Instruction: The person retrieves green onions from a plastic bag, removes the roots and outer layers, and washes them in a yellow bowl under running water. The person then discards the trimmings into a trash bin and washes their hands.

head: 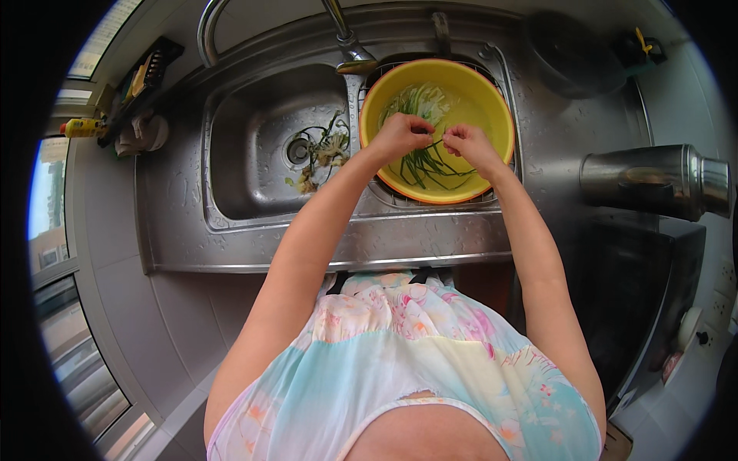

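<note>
A yellow plastic basin (496,121) with an orange rim sits over the right sink bowl, holding water and long green stalks (426,167), which look like scallions or chives. Above the basin, my left hand (405,135) pinches some of the greens near its middle. My right hand (468,148) is just to its right, thumb and fingertips brought together at a thin green strand. How much each hand holds is hard to see. Pale ends of the greens show in the water behind my left hand. Plant scraps (328,147) lie beside the drain in the left sink bowl (248,132).
A chrome faucet (354,60) stands behind the sinks, near the basin's rim. To the right are a steel thermos flask (640,176) lying across the view and a dark round pot or lid (568,52). A wall rack (147,72) with sponges is at left.
</note>
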Available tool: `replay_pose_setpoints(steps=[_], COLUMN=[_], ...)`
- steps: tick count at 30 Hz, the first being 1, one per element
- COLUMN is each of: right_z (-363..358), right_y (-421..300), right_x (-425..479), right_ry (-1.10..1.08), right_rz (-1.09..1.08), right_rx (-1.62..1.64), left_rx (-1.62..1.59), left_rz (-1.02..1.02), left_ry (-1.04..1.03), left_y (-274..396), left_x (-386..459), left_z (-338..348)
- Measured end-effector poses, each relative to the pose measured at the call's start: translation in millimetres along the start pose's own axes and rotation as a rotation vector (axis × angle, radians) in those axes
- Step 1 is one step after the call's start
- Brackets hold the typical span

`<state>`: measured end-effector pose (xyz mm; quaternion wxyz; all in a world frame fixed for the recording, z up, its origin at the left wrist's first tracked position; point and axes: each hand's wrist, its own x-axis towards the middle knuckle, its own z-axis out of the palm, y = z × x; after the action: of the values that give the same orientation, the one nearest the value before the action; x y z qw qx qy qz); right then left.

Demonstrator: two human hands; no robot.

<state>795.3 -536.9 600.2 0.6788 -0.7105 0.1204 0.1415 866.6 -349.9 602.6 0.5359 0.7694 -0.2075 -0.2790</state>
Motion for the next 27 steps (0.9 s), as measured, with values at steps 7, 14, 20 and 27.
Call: replay_pose_setpoints(steps=[7, 14, 20, 27], right_z=[-7, -17, -14, -3], right_y=[1, -7, -5, -9], right_x=[-3, -21, -30, -19], right_ry=[0.038, 0.187, 0.152, 0.219], right_rz=[0.004, -0.073, -0.090, -0.176], right_rx=[-0.264, -1.022, -1.041, -1.047], left_rx=[0.234, 0.163, -0.068, 0.137], left_rz=[0.048, -0.010, -0.049, 0.022], left_ry=[-0.010, 0.041, 0.079, 0.142], left_y=[7, 9, 19, -7], left_x=[4, -6, -16, -16], left_z=[7, -5, -2, -5])
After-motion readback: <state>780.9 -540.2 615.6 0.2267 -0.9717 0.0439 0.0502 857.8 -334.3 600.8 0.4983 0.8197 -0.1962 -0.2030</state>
